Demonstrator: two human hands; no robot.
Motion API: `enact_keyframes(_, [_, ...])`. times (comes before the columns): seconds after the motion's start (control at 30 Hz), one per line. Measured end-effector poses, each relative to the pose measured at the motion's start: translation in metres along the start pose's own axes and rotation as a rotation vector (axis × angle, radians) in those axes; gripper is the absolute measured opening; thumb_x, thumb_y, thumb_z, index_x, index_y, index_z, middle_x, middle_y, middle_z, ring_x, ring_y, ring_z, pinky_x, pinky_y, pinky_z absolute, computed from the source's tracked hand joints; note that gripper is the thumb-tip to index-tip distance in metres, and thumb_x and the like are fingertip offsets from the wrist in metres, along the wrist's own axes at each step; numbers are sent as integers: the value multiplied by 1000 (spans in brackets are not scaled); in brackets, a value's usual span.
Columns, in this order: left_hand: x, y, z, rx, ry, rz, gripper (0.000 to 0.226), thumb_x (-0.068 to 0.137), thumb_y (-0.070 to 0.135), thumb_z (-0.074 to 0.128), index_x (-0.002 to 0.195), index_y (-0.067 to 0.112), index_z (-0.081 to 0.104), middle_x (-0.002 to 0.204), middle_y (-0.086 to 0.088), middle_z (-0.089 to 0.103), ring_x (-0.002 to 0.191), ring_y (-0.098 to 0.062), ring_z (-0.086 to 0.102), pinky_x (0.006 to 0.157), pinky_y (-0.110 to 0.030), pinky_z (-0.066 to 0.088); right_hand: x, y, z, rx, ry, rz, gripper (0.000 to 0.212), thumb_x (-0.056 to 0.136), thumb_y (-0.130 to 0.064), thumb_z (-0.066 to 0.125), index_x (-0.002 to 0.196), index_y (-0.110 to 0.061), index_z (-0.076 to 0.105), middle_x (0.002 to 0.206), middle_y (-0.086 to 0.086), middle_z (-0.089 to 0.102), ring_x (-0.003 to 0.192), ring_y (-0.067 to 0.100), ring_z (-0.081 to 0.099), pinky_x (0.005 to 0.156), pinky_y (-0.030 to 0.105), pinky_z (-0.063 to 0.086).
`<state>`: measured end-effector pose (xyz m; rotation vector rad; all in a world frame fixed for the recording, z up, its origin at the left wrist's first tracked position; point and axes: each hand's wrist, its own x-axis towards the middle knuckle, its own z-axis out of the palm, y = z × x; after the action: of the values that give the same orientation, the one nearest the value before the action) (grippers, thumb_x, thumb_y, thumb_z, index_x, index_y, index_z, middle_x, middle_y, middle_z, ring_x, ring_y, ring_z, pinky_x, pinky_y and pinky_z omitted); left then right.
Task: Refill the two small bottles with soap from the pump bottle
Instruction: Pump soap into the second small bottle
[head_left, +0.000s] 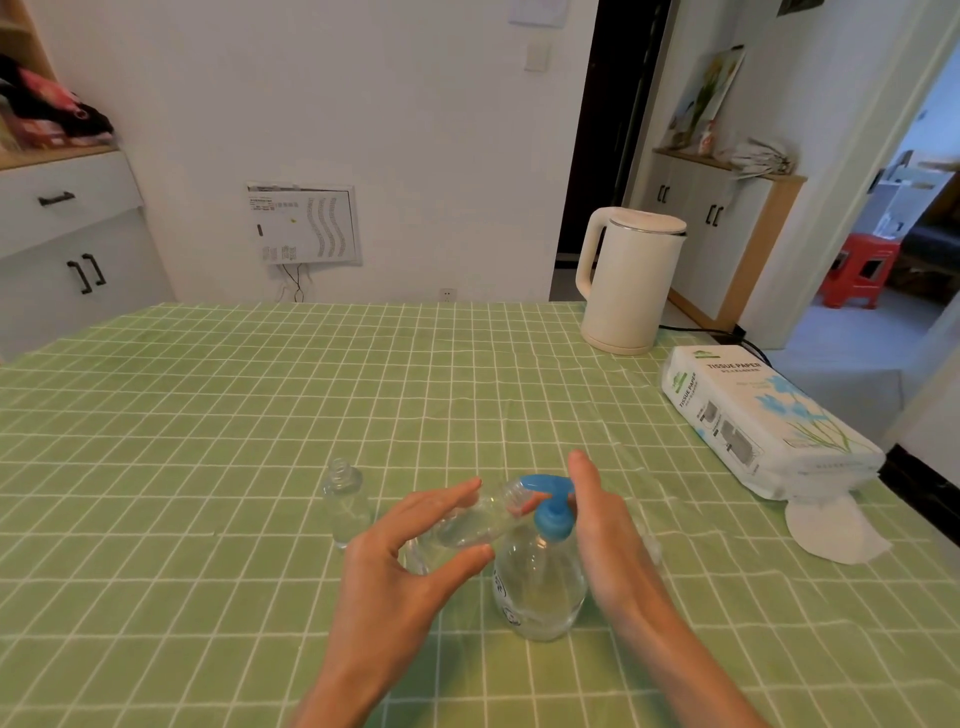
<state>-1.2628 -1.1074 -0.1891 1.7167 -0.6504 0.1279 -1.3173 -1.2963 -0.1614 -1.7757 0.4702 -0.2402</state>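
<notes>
Setting: green checked table, white kettle and tissue pack near its right edge.
Left hand: fingers and thumb grip a small clear bottle, tilted, mouth at the blue spout.
Right hand: fingers straight, against the head of the pump bottle.
Second bottle: upright, uncapped, just left of the hands.
</notes>
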Motion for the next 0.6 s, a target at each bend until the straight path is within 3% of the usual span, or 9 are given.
enact_keyframes(0.17, [1,1,0,1,5,5,53,71,38,87,121,50,75,116,23,78,118,-2,70,99,-4,43,-2,5,22,133,180,-73,85,84,-82,20,79,-25,83,78,8,79,77,23,72,82,46,58])
enact_keyframes(0.23, [0,1,-1,2,3,6,53,71,36,88,122,48,76,116,22,78,118,-2,70,100,-6,44,-3,8,29,148,247,-128,78,83,-80,25,77,-30,84,74,1,80,71,20,72,78,44,56])
enact_keyframes(0.4, [-1,2,-2,5,8,14,54,71,36,88,122,48,75,116,22,78,118,-3,70,99,-6,44,0,12,38,26,326,-212,82,86,-76,26,65,-14,76,61,-13,73,57,9,64,66,38,52])
enact_keyframes(0.5, [-1,1,-2,2,10,14,54,70,37,87,122,48,75,116,22,78,117,-4,70,99,-7,45,1,10,38,-20,354,-249,66,87,-65,26,51,-27,65,50,-18,61,50,5,55,58,35,40])
enact_keyframes(0.6, [-2,-2,-2,4,-1,10,54,69,37,88,121,47,76,117,20,78,118,-8,71,101,-11,47,1,9,37,-95,365,-277,48,85,-54,27,47,-34,47,44,-11,44,48,11,39,54,36,30])
